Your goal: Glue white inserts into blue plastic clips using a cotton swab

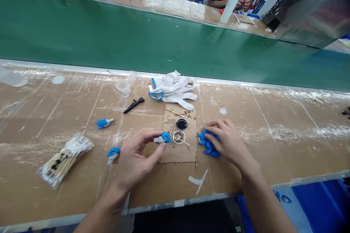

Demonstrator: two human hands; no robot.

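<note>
My left hand (143,153) pinches a small blue and light grey plastic part (163,137) between thumb and fingertips, its blue ring end pointing right. My right hand (225,140) has its fingers bent over a heap of blue plastic pieces (208,143), gripping at its edge; the fingertips are partly hidden. Between the hands lies a cardboard piece (177,154) carrying a small cup of black liquid (181,124), a clear cup (179,137) with a cotton swab (185,142) in it, and another swab (175,112). Two similar blue and grey parts (104,123) (113,154) rest to the left.
White gloves (175,89) lie behind the cardboard, with a black plastic piece (133,105) and an upturned clear cup (123,87) nearby. A bag of swabs (65,160) is at left. Beyond the green belt (109,32) stand a bottle (229,8) and a co-worker's hands (243,3).
</note>
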